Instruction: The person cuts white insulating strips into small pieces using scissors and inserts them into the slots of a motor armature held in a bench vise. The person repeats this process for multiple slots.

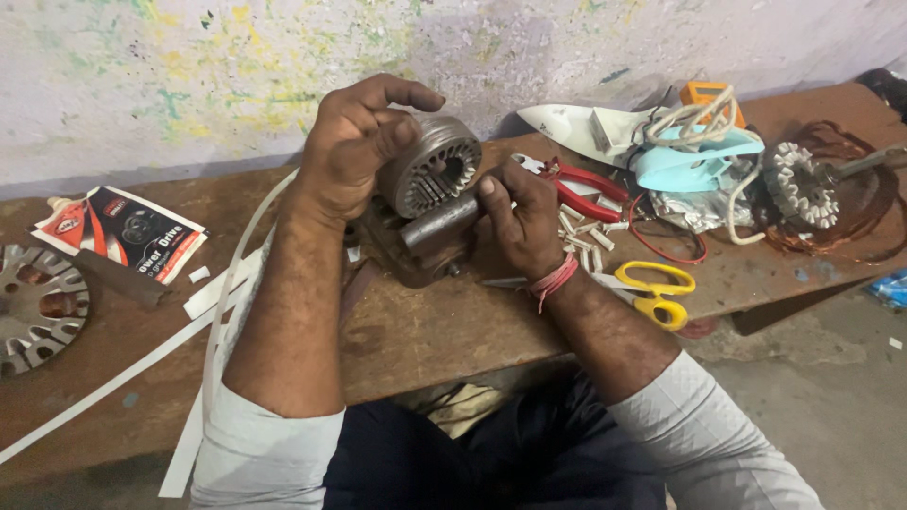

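Rolled grey-white sleeves fill the bottom of the frame, and both forearms run up from them to the middle of the picture, where the hands meet on a motor stator (433,170). It is a short, thick ring of dull grey metal, its edge finely ribbed by stacked plates, its bore lined with evenly spaced slots and teeth. It stands tilted on its edge, its open bore facing right, on a dark, rusty block-like stand (430,241) at the centre of the brown wooden tabletop (425,331).

Left hand (354,151) curls over the top and left side of the ring, the grip wrapped around the rim, thumb across its upper edge. Right hand (518,222), with a red thread at the wrist, sits just right of the ring; its grip is together, thumb tip near the ring's lower edge and fingers against the stand. Whether it pinches anything small I cannot tell.

Right of centre lie short white paper sleeves (586,236) in a loose heap, red-handled pliers (590,189) just above them, and yellow-handled scissors (657,293) below. Long white paper strips (217,302) trail toward the lower left. At the upper right sits a copper-wound stator (803,184).
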